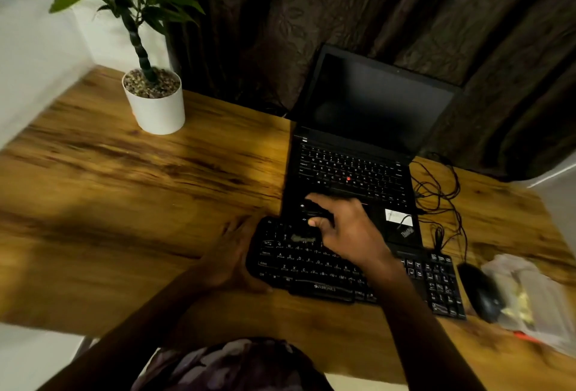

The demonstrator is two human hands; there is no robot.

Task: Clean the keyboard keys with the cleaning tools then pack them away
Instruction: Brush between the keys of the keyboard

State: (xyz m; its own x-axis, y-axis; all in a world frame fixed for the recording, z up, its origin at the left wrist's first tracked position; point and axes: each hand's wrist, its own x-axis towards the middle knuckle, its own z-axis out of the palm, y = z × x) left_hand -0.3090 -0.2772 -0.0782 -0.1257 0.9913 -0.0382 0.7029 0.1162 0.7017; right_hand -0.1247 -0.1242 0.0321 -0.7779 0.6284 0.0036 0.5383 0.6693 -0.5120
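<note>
A black external keyboard (311, 269) lies on the wooden desk (124, 191) in front of an open black laptop (358, 153). My left hand (232, 253) grips the keyboard's left end. My right hand (346, 228) hovers over the keyboard's top rows, fingers closed around a small black cleaning tool (311, 211). A blurred grey patch (302, 238), perhaps the tool's brush end, sits on the keys just below it. My right forearm hides the keyboard's middle section.
A black mouse (480, 292) and a crumpled clear plastic bag (526, 294) lie right of the keyboard. Black cables (439, 191) trail beside the laptop. A white potted plant (156, 100) stands at the back left, dark curtains behind.
</note>
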